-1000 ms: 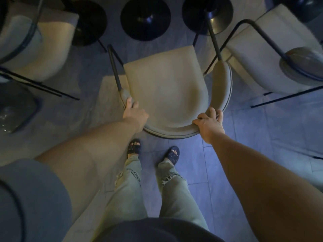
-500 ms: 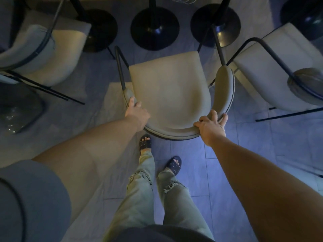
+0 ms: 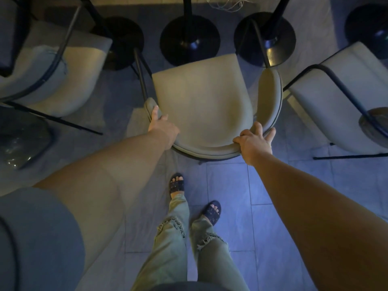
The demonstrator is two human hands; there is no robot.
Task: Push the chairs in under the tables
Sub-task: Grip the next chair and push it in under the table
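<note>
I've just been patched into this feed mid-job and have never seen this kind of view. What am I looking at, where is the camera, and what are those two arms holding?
There is no machine here: a person wears one wide-angle camera on the head, looking down. The left hand and right hand each grip the curved backrest of a beige upholstered chair with a black metal frame. Beyond it stand round black table bases on the grey tiled floor. A similar chair sits at each side. Below are the person's sandalled feet.
</note>
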